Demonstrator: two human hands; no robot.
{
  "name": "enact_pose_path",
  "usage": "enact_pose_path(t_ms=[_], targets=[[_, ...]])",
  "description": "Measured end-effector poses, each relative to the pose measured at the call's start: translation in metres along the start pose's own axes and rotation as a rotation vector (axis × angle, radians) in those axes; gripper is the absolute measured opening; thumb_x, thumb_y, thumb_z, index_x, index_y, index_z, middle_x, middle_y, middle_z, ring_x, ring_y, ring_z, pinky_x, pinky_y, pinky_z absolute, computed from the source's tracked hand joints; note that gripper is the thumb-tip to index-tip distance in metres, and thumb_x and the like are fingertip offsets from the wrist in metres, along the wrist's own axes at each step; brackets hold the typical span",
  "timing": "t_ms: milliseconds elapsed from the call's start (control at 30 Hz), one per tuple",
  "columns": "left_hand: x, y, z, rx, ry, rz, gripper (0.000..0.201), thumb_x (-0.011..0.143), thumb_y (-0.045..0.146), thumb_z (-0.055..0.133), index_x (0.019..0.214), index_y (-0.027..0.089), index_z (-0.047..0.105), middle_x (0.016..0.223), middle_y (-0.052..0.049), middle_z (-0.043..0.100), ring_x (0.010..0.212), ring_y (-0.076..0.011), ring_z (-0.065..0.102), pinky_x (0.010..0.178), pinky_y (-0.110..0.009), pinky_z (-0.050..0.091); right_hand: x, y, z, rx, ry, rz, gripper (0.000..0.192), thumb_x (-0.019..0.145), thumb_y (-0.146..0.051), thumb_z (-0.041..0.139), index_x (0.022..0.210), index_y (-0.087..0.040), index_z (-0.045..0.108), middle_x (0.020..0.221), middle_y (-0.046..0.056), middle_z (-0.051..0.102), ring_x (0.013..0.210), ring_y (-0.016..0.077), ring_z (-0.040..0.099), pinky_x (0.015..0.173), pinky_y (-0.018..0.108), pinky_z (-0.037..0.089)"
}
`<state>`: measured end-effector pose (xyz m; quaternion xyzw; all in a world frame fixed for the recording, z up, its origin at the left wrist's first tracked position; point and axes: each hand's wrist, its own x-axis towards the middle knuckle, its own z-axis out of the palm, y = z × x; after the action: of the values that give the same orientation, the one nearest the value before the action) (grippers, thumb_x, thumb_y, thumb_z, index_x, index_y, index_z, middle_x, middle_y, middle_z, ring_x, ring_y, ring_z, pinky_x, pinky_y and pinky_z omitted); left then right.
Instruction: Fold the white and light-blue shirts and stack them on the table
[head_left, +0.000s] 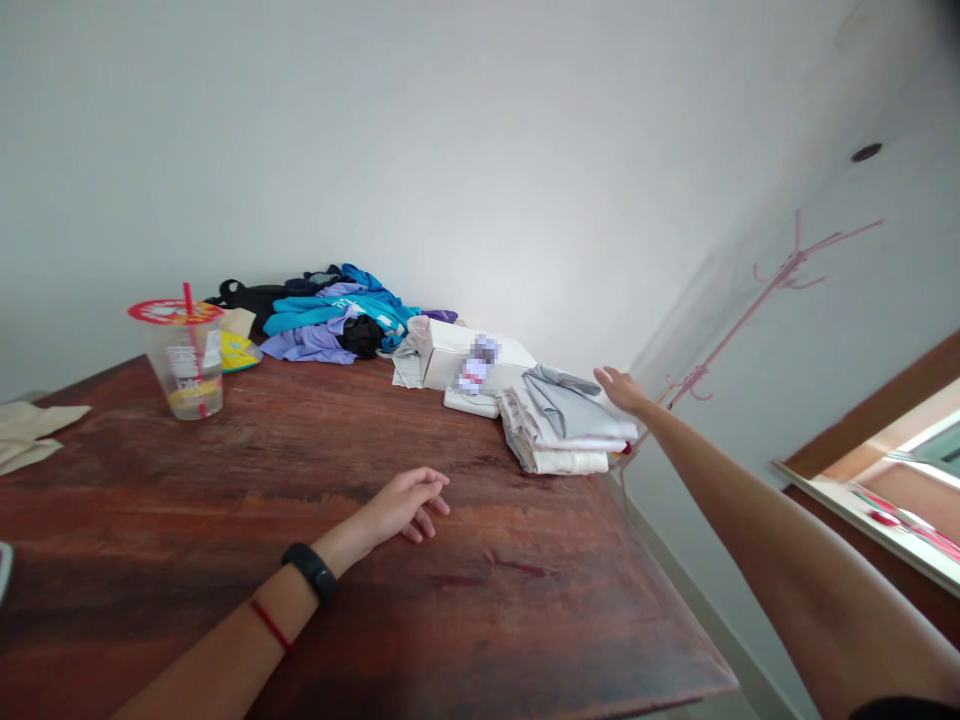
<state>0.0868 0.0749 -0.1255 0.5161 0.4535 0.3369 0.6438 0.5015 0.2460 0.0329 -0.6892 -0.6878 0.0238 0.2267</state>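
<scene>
My right hand (621, 388) reaches out to the far right side of a stack of folded clothes (559, 452). Its fingers look stretched out, and no object shows in them; whether they touch the cloth I cannot tell. A grey folded garment (574, 403) lies loosely on top of the stack, over white ones. My left hand (409, 503) hovers above or rests lightly on the wooden table (300, 470), fingers loosely bent and apart, holding nothing. A black wristband (310, 572) and a red cord circle the left wrist.
Behind the stack are a white box (480, 355) and a small white object (471, 402). A heap of blue, purple and black clothes (337, 315) lies against the wall. A plastic cup (186, 360) with a red straw stands left. A pink coat rack (750, 310) stands right, beyond the table edge.
</scene>
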Motion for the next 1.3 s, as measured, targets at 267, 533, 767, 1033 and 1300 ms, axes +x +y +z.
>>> enact_pose_path(t_ms=[267, 533, 767, 1033, 1300], targets=[[-0.005, 0.002, 0.0, 0.012, 0.014, 0.019, 0.053, 0.082, 0.059, 0.063, 0.118, 0.02, 0.058, 0.1, -0.009, 0.073, 0.059, -0.014, 0.066, 0.05, -0.021, 0.047, -0.087, -0.097, 0.021, 0.094, 0.174, -0.588, 0.052, 0.102, -0.054, 0.041, 0.143, -0.026, 0.054, 0.158, 0.011, 0.04, 0.15, 0.0296, 0.029, 0.124, 0.052, 0.021], [-0.007, 0.003, 0.008, 0.011, 0.064, 0.211, 0.052, 0.081, 0.062, 0.063, 0.11, 0.018, 0.062, 0.088, -0.006, 0.07, 0.058, -0.0162, 0.066, 0.046, -0.023, 0.05, -0.226, -0.177, 0.128, 0.383, -0.062, -0.879, 0.047, 0.1, -0.044, 0.052, 0.146, -0.034, 0.052, 0.161, 0.007, 0.038, 0.153, 0.031, 0.023, 0.123, 0.055, 0.023], [-0.011, 0.008, 0.009, 0.106, 0.127, 0.313, 0.041, 0.087, 0.053, 0.058, 0.105, 0.017, 0.063, 0.08, -0.004, 0.067, 0.056, -0.0151, 0.064, 0.046, -0.023, 0.049, -0.234, -0.168, 0.169, 0.834, -0.086, -0.56, 0.042, 0.104, -0.05, 0.041, 0.132, -0.028, 0.063, 0.137, 0.009, 0.059, 0.131, 0.025, 0.052, 0.114, 0.042, 0.039], [-0.012, 0.002, 0.012, 0.207, 0.094, 0.347, 0.037, 0.092, 0.049, 0.057, 0.105, 0.016, 0.064, 0.082, -0.005, 0.067, 0.058, -0.0148, 0.062, 0.051, -0.025, 0.049, -0.228, -0.158, 0.171, 0.983, -0.213, -0.363, 0.043, 0.099, -0.058, 0.051, 0.107, -0.022, 0.072, 0.094, 0.006, 0.072, 0.087, 0.0212, 0.065, 0.08, 0.032, 0.051], [-0.016, 0.004, 0.012, 0.581, 0.157, 0.514, 0.032, 0.101, 0.045, 0.05, 0.101, 0.019, 0.069, 0.081, -0.004, 0.071, 0.069, -0.0187, 0.066, 0.062, -0.026, 0.049, -0.226, -0.156, 0.16, 0.959, -0.195, -0.459, 0.037, 0.099, -0.047, 0.055, 0.09, -0.017, 0.074, 0.082, 0.005, 0.074, 0.075, 0.0174, 0.066, 0.073, 0.027, 0.048]])
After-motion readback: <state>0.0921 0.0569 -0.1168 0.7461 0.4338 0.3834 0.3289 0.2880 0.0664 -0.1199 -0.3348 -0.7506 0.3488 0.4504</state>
